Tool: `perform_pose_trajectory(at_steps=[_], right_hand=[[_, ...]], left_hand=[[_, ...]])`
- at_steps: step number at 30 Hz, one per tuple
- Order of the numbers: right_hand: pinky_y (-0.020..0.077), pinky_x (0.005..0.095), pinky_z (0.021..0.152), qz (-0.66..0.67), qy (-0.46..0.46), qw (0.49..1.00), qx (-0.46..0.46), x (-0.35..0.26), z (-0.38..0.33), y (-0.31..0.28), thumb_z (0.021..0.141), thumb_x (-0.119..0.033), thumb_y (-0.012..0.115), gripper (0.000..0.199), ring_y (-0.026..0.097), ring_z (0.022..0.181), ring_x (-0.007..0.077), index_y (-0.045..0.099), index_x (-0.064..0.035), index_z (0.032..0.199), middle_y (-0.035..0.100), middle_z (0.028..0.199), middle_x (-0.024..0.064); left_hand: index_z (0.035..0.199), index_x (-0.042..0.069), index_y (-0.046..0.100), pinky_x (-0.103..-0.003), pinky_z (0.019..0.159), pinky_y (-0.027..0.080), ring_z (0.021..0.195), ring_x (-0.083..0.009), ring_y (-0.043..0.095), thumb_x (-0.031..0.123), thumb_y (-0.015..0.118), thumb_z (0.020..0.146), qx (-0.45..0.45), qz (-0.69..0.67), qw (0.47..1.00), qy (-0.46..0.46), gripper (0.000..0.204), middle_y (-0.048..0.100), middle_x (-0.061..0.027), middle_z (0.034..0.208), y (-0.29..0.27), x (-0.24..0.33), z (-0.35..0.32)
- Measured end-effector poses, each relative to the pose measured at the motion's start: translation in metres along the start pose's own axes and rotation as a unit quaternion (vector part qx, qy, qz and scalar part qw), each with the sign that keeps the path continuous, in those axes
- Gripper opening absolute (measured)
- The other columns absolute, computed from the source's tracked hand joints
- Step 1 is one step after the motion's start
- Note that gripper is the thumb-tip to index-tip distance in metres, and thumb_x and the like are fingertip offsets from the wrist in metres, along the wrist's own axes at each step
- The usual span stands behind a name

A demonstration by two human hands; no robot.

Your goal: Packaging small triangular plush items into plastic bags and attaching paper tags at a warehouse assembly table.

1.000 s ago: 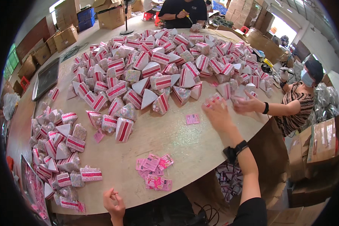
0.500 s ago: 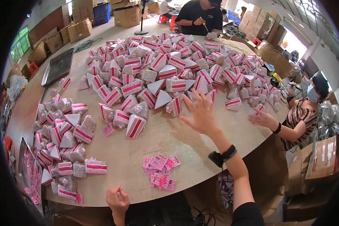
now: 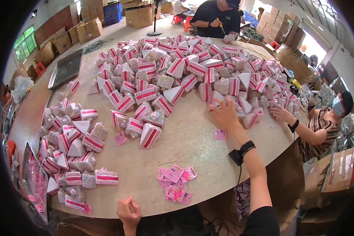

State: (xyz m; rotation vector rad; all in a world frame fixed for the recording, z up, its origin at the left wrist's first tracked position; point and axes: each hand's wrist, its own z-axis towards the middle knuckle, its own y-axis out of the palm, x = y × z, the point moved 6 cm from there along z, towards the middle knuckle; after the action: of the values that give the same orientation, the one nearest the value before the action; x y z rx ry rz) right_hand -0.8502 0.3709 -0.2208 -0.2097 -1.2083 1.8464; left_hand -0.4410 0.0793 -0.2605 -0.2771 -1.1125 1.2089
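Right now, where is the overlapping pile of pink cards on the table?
In the head view, the pink cards lie at lower centre, near the front edge of the table, beyond and to the right of the person's left hand.

- Right hand (image 3: 225,116): fingertips blurred against the wrapped cake-slice pieces (image 3: 150,136); contact looks probable, unconfirmed.
- Left hand (image 3: 129,212): inner side hidden by its own curl; forearm cut off by lower edge.
- Pink cards (image 3: 178,194): lower ones partly covered by upper; small print illegible.
- Items under table (image 3: 243,200): partly hidden by tabletop (image 3: 198,161).
- Far co-worker (image 3: 220,16): head cropped at upper edge; tip of yellow tool (image 3: 222,26) too small to tell.
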Motion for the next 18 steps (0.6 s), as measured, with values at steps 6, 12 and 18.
perform_pose_trajectory(at_steps=[6, 12, 18], right_hand=[[0.0351, 0.0523, 0.096, 0.045, 0.051, 0.997, 0.042, 0.110, -0.059, 0.025, 0.080, -0.021, 0.066, 0.022, 0.040, 0.119, 0.0374, 0.067, -0.0213, 0.103, 0.051, 0.127, 0.0024], [0.0346, 0.0540, 0.095, -0.013, 0.154, 0.988, -0.001, 0.185, -0.098, 0.024, 0.081, -0.021, 0.066, 0.029, 0.036, 0.122, 0.0388, 0.064, -0.0204, 0.110, 0.052, 0.126, 0.0042], [0.0212, 0.0615, 0.105, -0.015, 0.172, 0.979, -0.107, 0.155, -0.100, -0.003, 0.086, -0.030, 0.061, 0.044, 0.030, 0.131, 0.0373, 0.057, -0.0237, 0.130, 0.044, 0.144, -0.0002]], left_hand=[[0.095, 0.003, 0.058, -0.039, 0.054, 0.043, 0.062, -0.0305, 0.055, -0.003, 0.057, 0.072, 0.016, 0.010, 1.000, 0.015, 0.023, 0.057, -0.0110, 0.074, 0.002, -0.004, -0.003], [0.093, 0.001, 0.056, -0.038, 0.056, 0.042, 0.063, -0.0305, 0.054, -0.001, 0.055, 0.076, 0.034, 0.033, 0.998, 0.033, 0.017, 0.055, -0.0129, 0.075, 0.002, -0.007, -0.006], [0.091, 0.002, 0.056, -0.037, 0.053, 0.040, 0.059, -0.0298, 0.052, 0.000, 0.055, 0.075, 0.000, 0.056, 0.997, 0.059, 0.017, 0.053, -0.0128, 0.073, 0.001, -0.002, -0.002]])
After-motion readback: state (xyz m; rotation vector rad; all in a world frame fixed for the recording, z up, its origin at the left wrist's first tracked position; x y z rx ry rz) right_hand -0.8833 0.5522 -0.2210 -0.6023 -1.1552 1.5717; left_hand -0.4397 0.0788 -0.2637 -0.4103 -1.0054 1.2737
